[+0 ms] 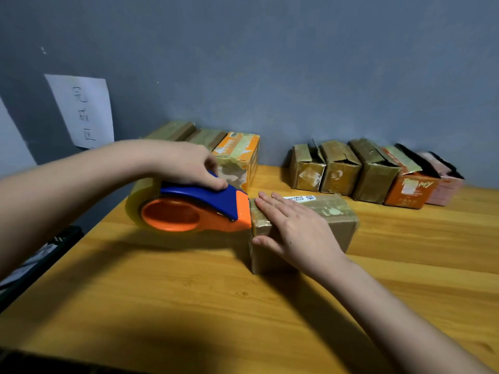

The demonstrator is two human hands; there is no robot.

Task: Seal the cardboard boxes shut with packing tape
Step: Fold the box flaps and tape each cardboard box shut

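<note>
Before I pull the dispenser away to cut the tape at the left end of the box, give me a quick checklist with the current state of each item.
1. Box held down: ok, right hand lies flat on its top, fingers straight.
2. Grip on tape dispenser: ok, left hand curls over the blue handle.
3. Dispenser's cutter end at the box's left edge: ok, its orange nose meets the top left edge.
4. Tape stuck along the full seam: cannot tell, the hand covers much of the top.
5. Fingers away from the cutter: not ok, right fingertips lie right beside it.
6. Table room to the left: ok.
</note>
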